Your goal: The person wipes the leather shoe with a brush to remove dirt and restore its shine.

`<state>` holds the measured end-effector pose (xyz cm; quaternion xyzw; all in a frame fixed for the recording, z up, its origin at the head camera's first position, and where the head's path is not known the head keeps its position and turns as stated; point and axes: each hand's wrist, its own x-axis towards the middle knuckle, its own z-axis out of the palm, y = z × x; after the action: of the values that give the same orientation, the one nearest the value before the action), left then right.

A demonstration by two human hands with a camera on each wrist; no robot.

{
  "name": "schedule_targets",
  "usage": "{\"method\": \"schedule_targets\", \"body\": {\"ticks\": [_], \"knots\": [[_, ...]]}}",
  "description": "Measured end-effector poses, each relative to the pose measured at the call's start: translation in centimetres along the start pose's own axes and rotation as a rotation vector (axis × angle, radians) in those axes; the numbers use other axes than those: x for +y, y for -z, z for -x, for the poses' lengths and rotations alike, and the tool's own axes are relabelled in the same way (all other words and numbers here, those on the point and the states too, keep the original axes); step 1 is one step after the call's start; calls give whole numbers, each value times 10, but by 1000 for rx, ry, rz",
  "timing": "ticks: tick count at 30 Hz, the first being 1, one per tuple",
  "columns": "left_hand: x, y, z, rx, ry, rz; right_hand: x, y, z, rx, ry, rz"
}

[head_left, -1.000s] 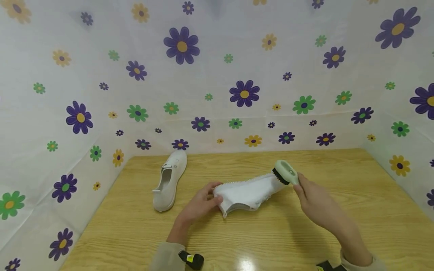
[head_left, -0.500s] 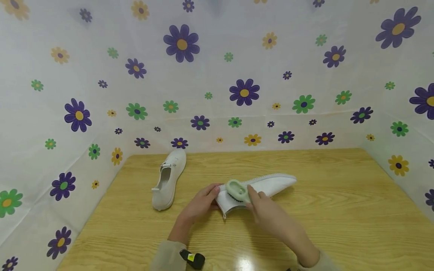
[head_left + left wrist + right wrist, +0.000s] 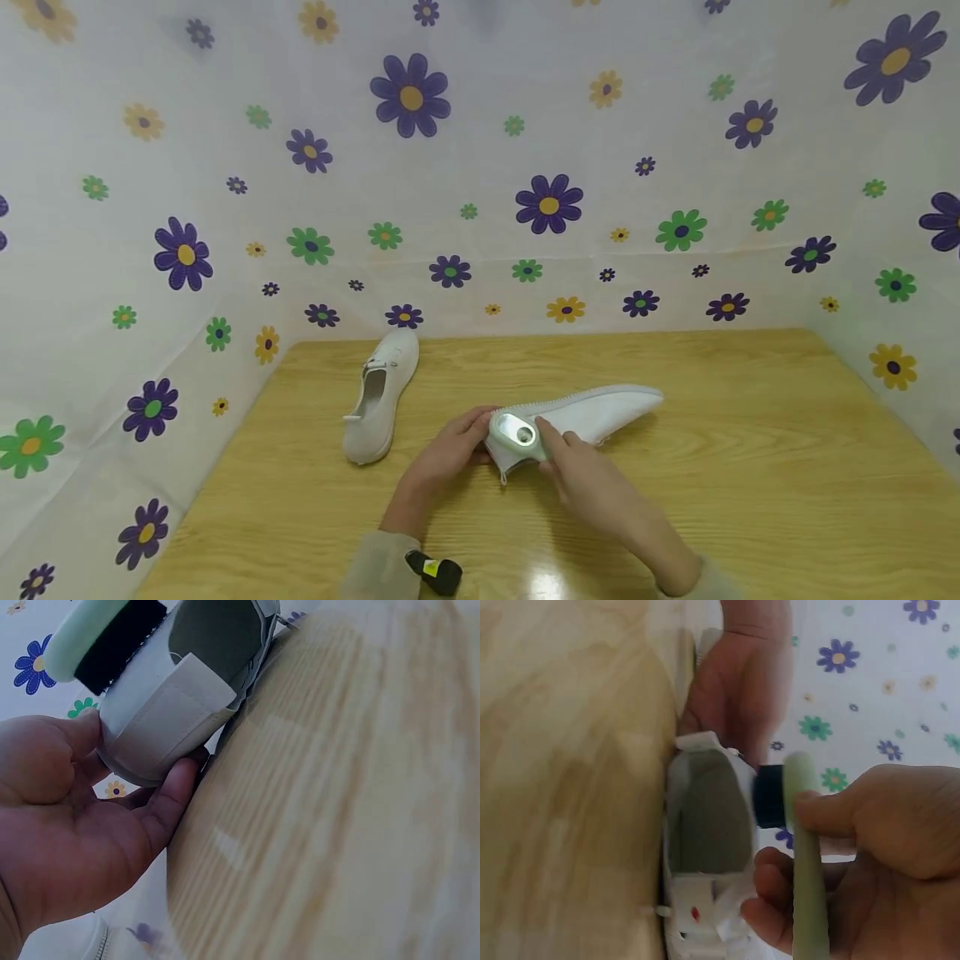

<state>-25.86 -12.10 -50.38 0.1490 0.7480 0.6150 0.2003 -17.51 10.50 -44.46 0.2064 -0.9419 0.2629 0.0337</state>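
Note:
A white shoe lies on its side, sole edge facing away and toe to the right in the head view. My left hand grips its heel, with the thumb on one side and fingers beneath in the left wrist view. A pale green brush with dark bristles is in my right hand, fingers and thumb around its handle. The brush head is over the side of the shoe near the heel and hides part of it. In the left wrist view, the bristles meet the upper beside the opening.
Another white shoe stands upright to the left on the wooden table, its toe pointing away. Flower-printed white cloth rises behind the table and along both sides.
My right hand has brought the brush leftward from the toe to the heel area. My left hand keeps hold of the heel, and the other shoe has stayed in place.

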Motion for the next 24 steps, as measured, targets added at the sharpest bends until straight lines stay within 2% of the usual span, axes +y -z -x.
{"method": "schedule_targets", "body": {"ticks": [4,7,10,13,17,22,24], "knots": [[-1,1,-1,7,8,15,8,3,-4,101,66,168],[-1,3,-1,9,12,18,16,4,-7,125,170,283],[-1,5,0,1,9,28,19,7,-7,90,213,290],[-2,6,0,9,17,36,20,10,-7,70,189,275],[-3,7,2,9,10,45,20,11,-6,14,203,254],[-5,4,0,-12,3,77,22,12,-4,46,159,258],[-5,3,1,-1,8,87,21,11,-4,40,180,252]]}}
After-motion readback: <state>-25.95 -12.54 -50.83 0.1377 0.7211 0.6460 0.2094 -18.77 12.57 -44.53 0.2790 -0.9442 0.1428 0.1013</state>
